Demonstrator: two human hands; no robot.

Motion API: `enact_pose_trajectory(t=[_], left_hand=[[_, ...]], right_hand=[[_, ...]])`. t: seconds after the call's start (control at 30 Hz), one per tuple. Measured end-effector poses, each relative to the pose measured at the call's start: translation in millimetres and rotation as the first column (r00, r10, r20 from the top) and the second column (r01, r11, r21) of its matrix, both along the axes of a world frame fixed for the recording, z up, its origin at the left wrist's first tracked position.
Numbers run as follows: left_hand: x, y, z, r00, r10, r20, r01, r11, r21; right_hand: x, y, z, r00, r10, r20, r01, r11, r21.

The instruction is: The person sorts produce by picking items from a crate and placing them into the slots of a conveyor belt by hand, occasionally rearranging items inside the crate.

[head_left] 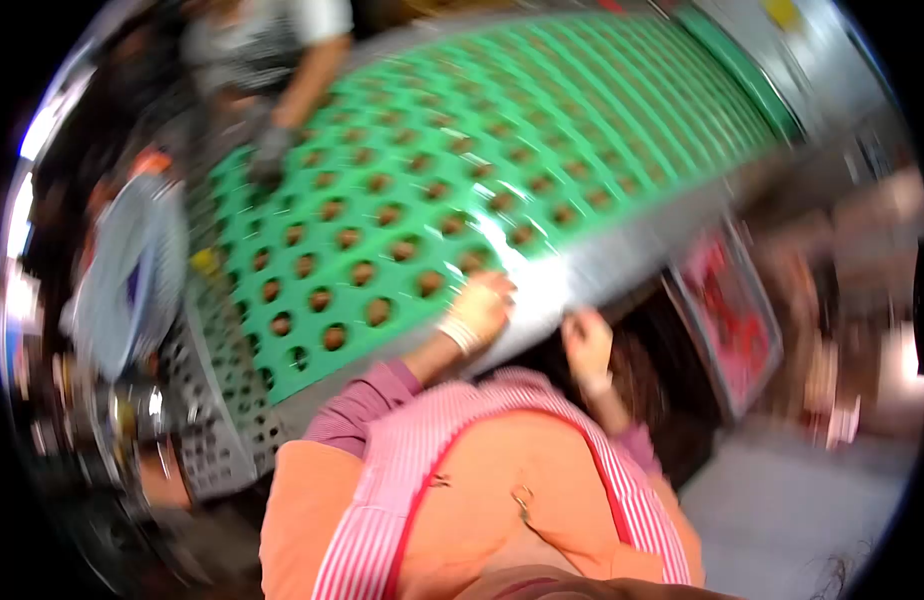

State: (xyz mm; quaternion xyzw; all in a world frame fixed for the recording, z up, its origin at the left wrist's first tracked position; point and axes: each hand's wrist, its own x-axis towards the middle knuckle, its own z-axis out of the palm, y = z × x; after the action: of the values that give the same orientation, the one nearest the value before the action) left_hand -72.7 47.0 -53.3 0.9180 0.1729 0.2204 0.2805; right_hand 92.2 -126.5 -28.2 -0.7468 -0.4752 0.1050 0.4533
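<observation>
A green sheet (322, 265) with rows of round holes stretches across the view, and small brown roundish pieces (379, 311) sit in many of the holes. My left hand (482, 308) lies at the sheet's near edge, over the shiny metal border (542, 290), its fingers loosely stretched out. Nothing shows in it. To the right, my right hand (587, 345) hovers just off the metal border with its fingers curled in. Motion blur hides whether it holds anything small.
Across the sheet, a person's gloved hand (272, 155) is at its far left edge. A pale round basin (132, 275) stands at the left, beside a perforated metal panel (217, 390). At the right is a grey-rimmed crate (767, 330) with red contents. Metal machinery (782, 60) borders the sheet's far right end.
</observation>
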Motion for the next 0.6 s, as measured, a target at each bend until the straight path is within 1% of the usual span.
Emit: enact_pose_trajectory(t=[0.03, 0.07, 0.1, 0.13, 0.17, 0.2, 0.23, 0.3, 0.33, 0.37, 0.43, 0.5, 0.53, 0.57, 0.6], left_hand=[[19.9, -6.8, 9.7, 0.991, -0.059, -0.121, 0.073, 0.991, 0.116], [45.1, -14.7, 23.3, 0.947, -0.064, -0.316, 0.106, 0.988, 0.116], [66.2, -20.6, 28.9, 0.96, -0.178, -0.218, 0.201, 0.976, 0.086], [77.5, -21.3, 11.9, 0.984, -0.165, -0.073, 0.176, 0.968, 0.178], [84.5, -23.3, -15.5, 0.983, -0.143, -0.112, 0.167, 0.953, 0.252], [95.8, -36.8, -17.1, 0.962, -0.158, -0.223, 0.223, 0.925, 0.307], [100.2, -40.8, -10.2, 0.945, -0.09, -0.314, 0.218, 0.889, 0.402], [108.1, -36.5, -16.3, 0.953, -0.134, -0.27, 0.23, 0.902, 0.365], [109.7, -36.2, -14.8, 0.953, -0.135, -0.271, 0.234, 0.897, 0.375], [112.5, -37.2, -13.1, 0.94, -0.119, -0.321, 0.242, 0.894, 0.377], [114.1, -38.8, -14.3, 0.935, -0.103, -0.34, 0.242, 0.885, 0.397], [114.3, -43.3, -14.5, 0.933, -0.095, -0.346, 0.237, 0.886, 0.397], [114.8, -43.3, -14.0, 0.933, -0.091, -0.349, 0.235, 0.887, 0.397], [115.8, -42.2, -12.3, 0.929, -0.093, -0.358, 0.241, 0.885, 0.398], [117.0, -40.5, -9.4, 0.926, -0.094, -0.366, 0.248, 0.883, 0.398]], right_hand=[[29.8, -16.3, 1.5, 0.98, -0.194, -0.036, 0.195, 0.981, 0.004], [70.5, -34.7, -6.2, 0.943, -0.312, -0.114, 0.323, 0.942, 0.092], [115.1, -60.7, -5.9, 0.905, -0.422, -0.057, 0.425, 0.9, 0.093], [151.1, -78.5, -3.4, 0.835, -0.522, -0.174, 0.534, 0.845, 0.031], [184.9, -109.0, -18.8, 0.747, -0.644, -0.163, 0.656, 0.754, 0.028], [194.8, -141.4, -11.6, 0.591, -0.717, -0.369, 0.757, 0.652, -0.054], [210.6, -152.1, -5.7, 0.444, -0.694, -0.567, 0.795, 0.597, -0.108], [220.1, -195.1, -26.1, 0.402, -0.818, -0.412, 0.811, 0.527, -0.255], [222.8, -208.3, -41.4, 0.407, -0.849, -0.338, 0.797, 0.51, -0.323], [221.6, -220.0, -61.3, 0.432, -0.853, -0.294, 0.755, 0.52, -0.4], [223.3, -242.4, -135.8, 0.438, -0.819, -0.37, 0.602, 0.573, -0.556], [209.4, -226.7, -154.6, 0.637, -0.731, -0.245, 0.37, 0.569, -0.734], [187.0, -204.7, -126.0, 0.735, -0.673, -0.089, 0.345, 0.484, -0.804], [176.0, -193.9, -129.4, 0.768, -0.627, -0.133, 0.253, 0.488, -0.835], [166.0, -178.7, -124.9, 0.897, -0.442, -0.033, 0.169, 0.411, -0.896]])
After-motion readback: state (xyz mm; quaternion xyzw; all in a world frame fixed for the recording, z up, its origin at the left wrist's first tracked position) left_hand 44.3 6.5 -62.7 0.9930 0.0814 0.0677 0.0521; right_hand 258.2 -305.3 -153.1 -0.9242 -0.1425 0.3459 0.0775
